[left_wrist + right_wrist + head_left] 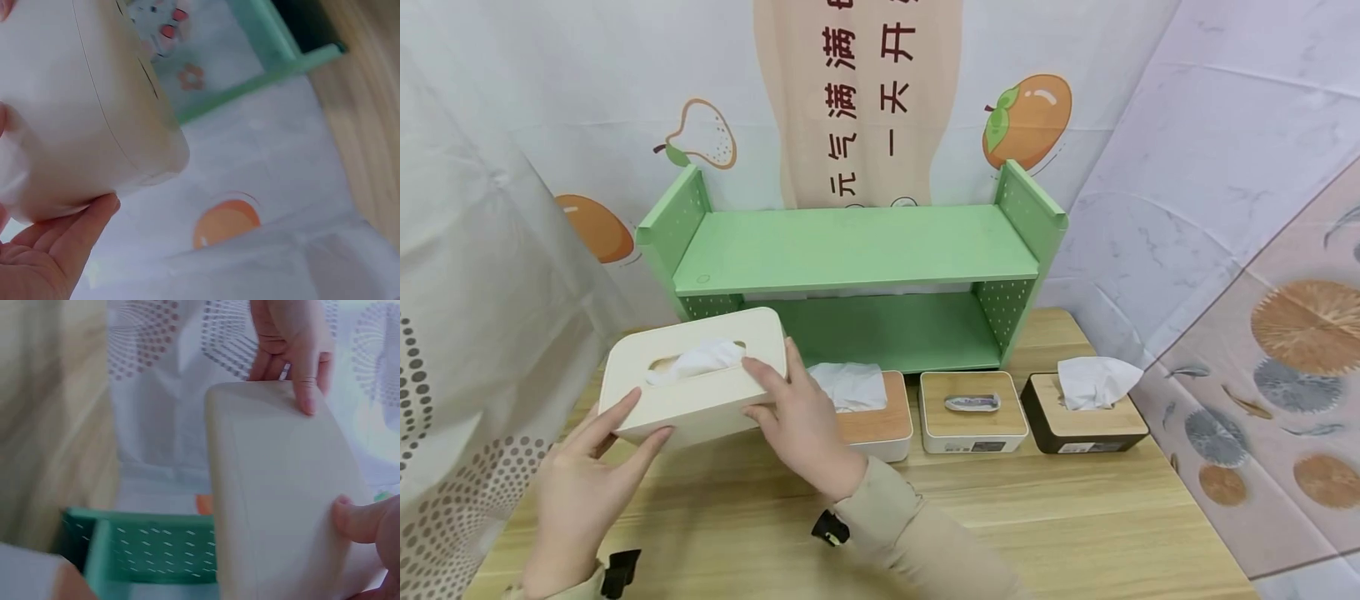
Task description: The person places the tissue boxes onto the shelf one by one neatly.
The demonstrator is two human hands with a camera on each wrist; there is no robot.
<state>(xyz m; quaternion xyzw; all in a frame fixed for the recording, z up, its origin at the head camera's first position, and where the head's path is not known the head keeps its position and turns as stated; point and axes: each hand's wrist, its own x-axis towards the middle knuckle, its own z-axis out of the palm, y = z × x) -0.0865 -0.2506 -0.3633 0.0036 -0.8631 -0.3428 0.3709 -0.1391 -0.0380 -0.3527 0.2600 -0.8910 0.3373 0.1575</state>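
Above table, near shelf edge, cream tissue box in left hand and right hand

A pale wooden table is carrying everything, its grain running from the left edge toward the right edge. A green two-tier shelf is standing along the back edge, well short of the back right corner. Before it, three tissue boxes are sitting in a row: the brown-lidded white box about midway between the side edges, the tan-lidded white box farther right, and the dark box hugging the right edge.
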